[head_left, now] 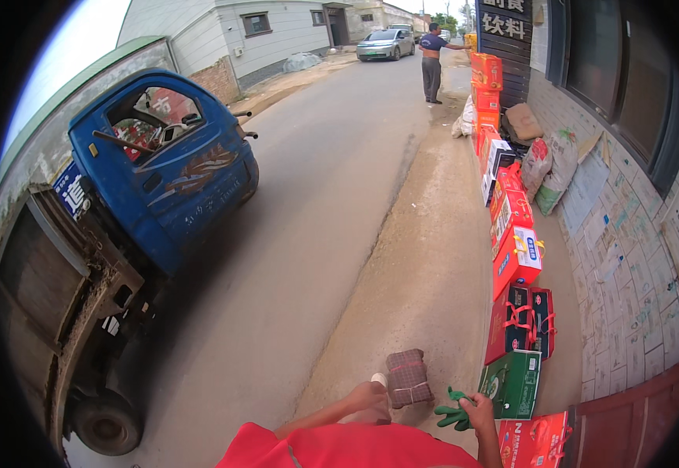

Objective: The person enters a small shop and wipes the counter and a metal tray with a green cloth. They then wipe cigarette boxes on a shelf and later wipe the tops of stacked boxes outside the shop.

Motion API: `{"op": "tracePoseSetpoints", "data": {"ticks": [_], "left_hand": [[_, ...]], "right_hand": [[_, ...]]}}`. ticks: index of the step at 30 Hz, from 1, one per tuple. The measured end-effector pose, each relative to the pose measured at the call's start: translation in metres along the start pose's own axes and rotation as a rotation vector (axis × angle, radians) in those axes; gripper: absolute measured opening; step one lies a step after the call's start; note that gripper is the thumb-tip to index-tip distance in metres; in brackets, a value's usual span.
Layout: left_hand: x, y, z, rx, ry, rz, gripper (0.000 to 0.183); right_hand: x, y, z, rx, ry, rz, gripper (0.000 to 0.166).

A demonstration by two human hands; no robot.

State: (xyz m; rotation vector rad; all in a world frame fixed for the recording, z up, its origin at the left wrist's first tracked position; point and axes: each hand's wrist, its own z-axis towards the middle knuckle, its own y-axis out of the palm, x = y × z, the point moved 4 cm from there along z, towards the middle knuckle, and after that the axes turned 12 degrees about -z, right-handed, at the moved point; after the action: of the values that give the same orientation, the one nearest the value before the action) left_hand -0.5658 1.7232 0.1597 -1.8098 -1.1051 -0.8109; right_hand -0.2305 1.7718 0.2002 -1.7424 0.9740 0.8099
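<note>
My right hand (478, 412) grips a pair of green work gloves (455, 410), whose fingers dangle to the left. Low in the picture, my left hand (367, 395) hangs in front of my red top; its fingers are too small and turned away to read. Just right of it lies a brown checked cloth bundle (409, 379) tied with string, on the ground. The hand and the bundle look apart. Closest to the gloves stands a green carton (512, 383), with a red gift box (531, 440) below it.
A row of red gift boxes (513, 219) runs along the brick wall (620, 292), with woven sacks (558, 167) behind. A blue three-wheeled truck (169, 169) is at left on the road (292, 193). Farther off are a person (432, 61) and a silver car (385, 45).
</note>
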Motion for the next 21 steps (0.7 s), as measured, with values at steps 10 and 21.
{"op": "tracePoseSetpoints", "data": {"ticks": [10,21], "left_hand": [[0.039,-0.021,0.086,-0.166,0.08,0.009,0.033],[0.02,-0.016,0.075,-0.213,-0.036,0.045,0.037]], "right_hand": [[0.011,-0.008,-0.014,0.213,0.149,0.129,0.025],[0.058,0.003,-0.04,0.249,0.287,0.198,0.02]]}}
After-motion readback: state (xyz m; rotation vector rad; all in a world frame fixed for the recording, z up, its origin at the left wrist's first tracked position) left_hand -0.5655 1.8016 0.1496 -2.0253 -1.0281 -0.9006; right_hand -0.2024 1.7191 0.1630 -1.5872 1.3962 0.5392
